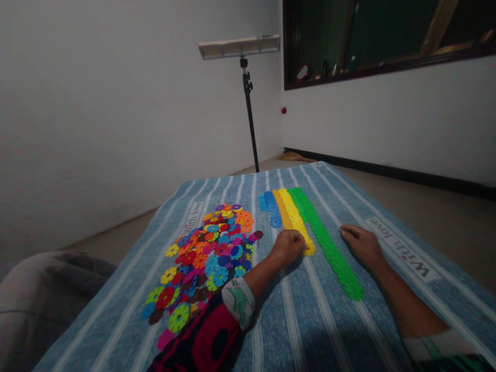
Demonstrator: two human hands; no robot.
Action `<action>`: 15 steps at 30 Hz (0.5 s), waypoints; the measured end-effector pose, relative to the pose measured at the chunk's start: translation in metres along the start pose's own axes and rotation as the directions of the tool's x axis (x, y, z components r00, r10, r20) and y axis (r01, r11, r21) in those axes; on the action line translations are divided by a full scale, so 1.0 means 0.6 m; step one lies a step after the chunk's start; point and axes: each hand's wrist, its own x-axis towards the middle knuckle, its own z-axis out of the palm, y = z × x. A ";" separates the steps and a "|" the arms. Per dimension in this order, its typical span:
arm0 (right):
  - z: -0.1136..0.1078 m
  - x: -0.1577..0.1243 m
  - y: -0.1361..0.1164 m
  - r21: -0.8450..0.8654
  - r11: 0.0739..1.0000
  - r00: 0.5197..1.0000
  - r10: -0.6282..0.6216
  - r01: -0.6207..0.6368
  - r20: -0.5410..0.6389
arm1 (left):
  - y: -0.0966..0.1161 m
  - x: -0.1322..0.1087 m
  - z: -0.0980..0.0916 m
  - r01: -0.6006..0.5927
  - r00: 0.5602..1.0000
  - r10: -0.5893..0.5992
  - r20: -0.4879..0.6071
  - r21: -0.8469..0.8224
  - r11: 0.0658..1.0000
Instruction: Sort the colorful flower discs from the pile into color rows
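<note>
My left hand (pixel 289 247) is closed, its fingertips pinched at the near end of a row of overlapping yellow notched discs (pixel 291 206). Whatever is between those fingers is hidden. My right hand (pixel 362 245) lies on the cloth, fingers loosely stretched out, beside a long row of green discs (pixel 329 248) and apart from it. Shorter rows of orange discs (pixel 282 209), blue discs (pixel 273 213) and light blue discs (pixel 262 202) lie left of the yellow row. A mixed heap of coloured discs (pixel 209 253) spreads to the left of my left hand.
A blue cloth with white stripes (pixel 267 330) covers the table. Beyond its far edge stands a lamp panel (pixel 240 48) on a black pole (pixel 251 121). A grey fabric-covered shape (pixel 50 305) is at the left, and a dark-framed window (pixel 387 36) at upper right.
</note>
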 end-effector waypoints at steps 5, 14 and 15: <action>-0.001 -0.001 -0.003 -0.011 1.000 1.000 -0.004 0.004 0.001 | -0.014 0.011 0.011 -0.002 1.000 0.004 -0.027 0.077 0.997; -0.001 -0.002 -0.001 -0.026 1.000 1.000 0.002 -0.002 0.001 | -0.003 -0.012 -0.017 -0.184 0.978 0.209 0.008 0.505 0.843; -0.001 -0.002 -0.001 -0.026 1.000 1.000 0.002 -0.002 0.002 | 0.003 -0.019 -0.017 -0.260 0.961 0.268 0.072 0.571 0.778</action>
